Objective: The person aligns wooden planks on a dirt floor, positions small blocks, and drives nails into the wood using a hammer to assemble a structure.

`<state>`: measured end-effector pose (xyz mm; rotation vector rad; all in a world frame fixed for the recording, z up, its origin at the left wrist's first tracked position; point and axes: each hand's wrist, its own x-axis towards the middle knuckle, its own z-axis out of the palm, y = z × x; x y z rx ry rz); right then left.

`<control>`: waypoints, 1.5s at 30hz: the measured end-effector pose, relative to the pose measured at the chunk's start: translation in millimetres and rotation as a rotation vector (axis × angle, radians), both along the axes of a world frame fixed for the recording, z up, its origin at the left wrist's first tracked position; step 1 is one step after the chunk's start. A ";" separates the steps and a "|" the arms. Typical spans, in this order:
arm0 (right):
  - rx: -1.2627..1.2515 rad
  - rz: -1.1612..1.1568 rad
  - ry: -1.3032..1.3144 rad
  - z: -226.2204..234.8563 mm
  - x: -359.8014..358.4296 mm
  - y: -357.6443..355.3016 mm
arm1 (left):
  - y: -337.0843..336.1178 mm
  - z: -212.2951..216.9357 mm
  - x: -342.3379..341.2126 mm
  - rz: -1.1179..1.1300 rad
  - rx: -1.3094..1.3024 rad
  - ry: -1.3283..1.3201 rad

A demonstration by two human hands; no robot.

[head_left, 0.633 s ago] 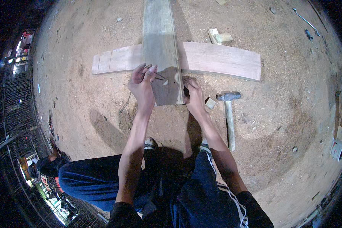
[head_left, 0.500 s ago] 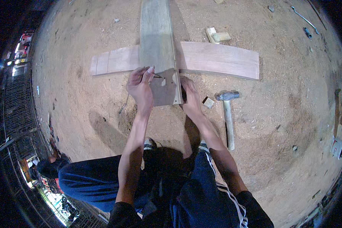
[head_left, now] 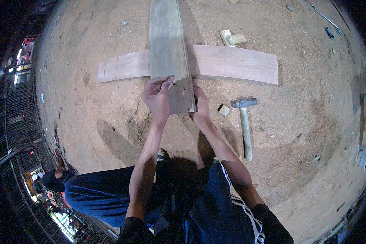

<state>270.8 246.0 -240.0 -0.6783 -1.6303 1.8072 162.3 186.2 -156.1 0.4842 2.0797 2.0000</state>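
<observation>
The left grip [head_left: 156, 93] pinches one thin piece [head_left: 173, 83] over the near end of one board [head_left: 167, 49]; the right grip [head_left: 201, 105] grasps its right edge. Farther, one pale plank [head_left: 236, 63] lies crosswise; right, one block [head_left: 223, 110] and one hammer [head_left: 245, 128].

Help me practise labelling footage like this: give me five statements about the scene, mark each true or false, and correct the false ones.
1. A small wood block lies between the right hand and the hammer. True.
2. The left hand holds the hammer. False: it holds a small thin object, and the hammer lies on the ground.
3. The long board crosses over the pale plank. True.
4. The right hand is at the long board's left edge. False: it is at the right edge.
5. A slim metal tool lies at the upper right. True.
</observation>
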 end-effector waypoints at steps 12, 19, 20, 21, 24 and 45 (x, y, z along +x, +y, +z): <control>0.090 -0.116 -0.082 0.1 11.1 -0.4 | 8.9 20.0 9.7 -0.108 -0.286 0.125; 0.079 -0.088 -0.203 19.4 6.3 -5.2 | 0.5 20.1 -3.3 -0.155 -0.423 0.524; 0.118 -0.097 -0.218 20.6 5.2 -5.3 | -0.5 21.1 -4.5 -0.158 -0.448 0.578; 0.157 -0.107 -0.232 22.0 3.8 -5.3 | -1.1 22.0 -5.3 -0.160 -0.473 0.633; 0.223 -0.169 -0.164 17.2 3.3 -5.9 | -1.2 24.0 1.6 -0.165 -0.479 0.612; 0.216 -0.047 -0.222 87.4 -5.5 8.5 | -22.0 69.6 -3.2 -0.557 -1.148 1.133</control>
